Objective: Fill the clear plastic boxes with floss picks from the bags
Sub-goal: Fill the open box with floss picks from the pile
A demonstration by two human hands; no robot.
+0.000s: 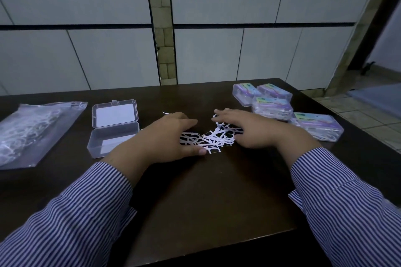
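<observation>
While four filled boxes (282,104) sit at the far right of the table (217,191), one open box (114,125) (apparently empty) waits left of the hands. Both the left hand (165,138) and right hand (249,130) lie flat, fingers spread, corralling thin white floss picks (213,136) at mid-table; a bag (32,132) remains far left.

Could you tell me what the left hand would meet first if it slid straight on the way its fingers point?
Probably the pile of floss picks: the left hand points right and slightly away, its fingertips already at the pile's edge. Beyond lies the right hand.
</observation>
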